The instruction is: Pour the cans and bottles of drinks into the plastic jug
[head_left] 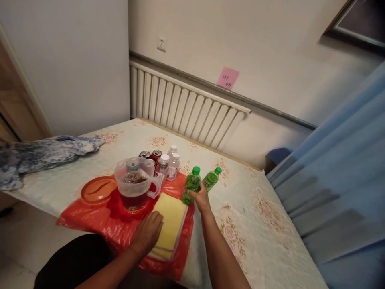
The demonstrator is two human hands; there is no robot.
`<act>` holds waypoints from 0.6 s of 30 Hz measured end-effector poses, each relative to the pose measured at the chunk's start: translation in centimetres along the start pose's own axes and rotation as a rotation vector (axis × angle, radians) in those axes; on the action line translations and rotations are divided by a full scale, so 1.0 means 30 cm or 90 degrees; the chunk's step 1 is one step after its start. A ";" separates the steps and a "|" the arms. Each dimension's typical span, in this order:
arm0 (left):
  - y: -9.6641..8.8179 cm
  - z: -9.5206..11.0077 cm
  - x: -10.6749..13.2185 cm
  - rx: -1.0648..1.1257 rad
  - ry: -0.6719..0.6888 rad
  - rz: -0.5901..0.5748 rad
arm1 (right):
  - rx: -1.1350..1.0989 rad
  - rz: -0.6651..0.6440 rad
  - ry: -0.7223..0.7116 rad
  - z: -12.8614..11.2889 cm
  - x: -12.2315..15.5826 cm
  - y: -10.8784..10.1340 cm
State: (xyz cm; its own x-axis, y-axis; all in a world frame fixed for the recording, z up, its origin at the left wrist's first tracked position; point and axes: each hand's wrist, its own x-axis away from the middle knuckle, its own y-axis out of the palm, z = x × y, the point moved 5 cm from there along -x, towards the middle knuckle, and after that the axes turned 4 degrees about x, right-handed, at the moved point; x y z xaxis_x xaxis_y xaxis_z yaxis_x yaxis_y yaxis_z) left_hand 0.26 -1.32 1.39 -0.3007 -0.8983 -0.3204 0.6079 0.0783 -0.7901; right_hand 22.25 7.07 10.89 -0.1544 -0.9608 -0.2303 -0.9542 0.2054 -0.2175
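My right hand (199, 196) is round a green bottle (191, 183), cap on.
I judge the grasp done and the release not yet made; a second bottle (211, 180) stands just beyond, to the right, seemingly unheld. The gripped one is left of my palm, by the far right corner of the yellow pad (173, 214); I can't tell if it's lifted. My left hand (150, 229) rests on the pad's left edge, its grip unclear.

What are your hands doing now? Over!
Right hand gripping green bottle. Left hand resting on yellow paper. Second bottle close by, to the right. Over.
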 end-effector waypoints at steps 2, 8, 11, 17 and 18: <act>0.000 0.001 0.009 0.001 0.021 0.025 | 0.021 0.035 0.011 0.035 -0.061 0.016; 0.005 -0.006 0.019 -0.024 0.076 0.071 | 0.000 0.045 0.011 0.109 -0.217 0.062; 0.008 -0.005 0.020 -0.041 0.092 0.082 | -0.005 0.054 0.005 0.118 -0.266 0.053; 0.010 -0.012 0.025 -0.052 0.109 0.114 | -0.003 0.057 -0.009 0.128 -0.313 0.055; 0.012 -0.015 0.025 -0.053 0.109 0.116 | 0.000 0.060 -0.010 0.135 -0.317 0.061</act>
State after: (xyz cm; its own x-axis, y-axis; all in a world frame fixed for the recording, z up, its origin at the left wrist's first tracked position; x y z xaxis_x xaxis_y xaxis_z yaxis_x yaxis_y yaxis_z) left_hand -0.07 -1.78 0.61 -0.3160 -0.7799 -0.5403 0.6034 0.2742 -0.7488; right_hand 23.01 17.33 8.85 -0.2396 -0.9342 -0.2642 -0.9357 0.2948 -0.1939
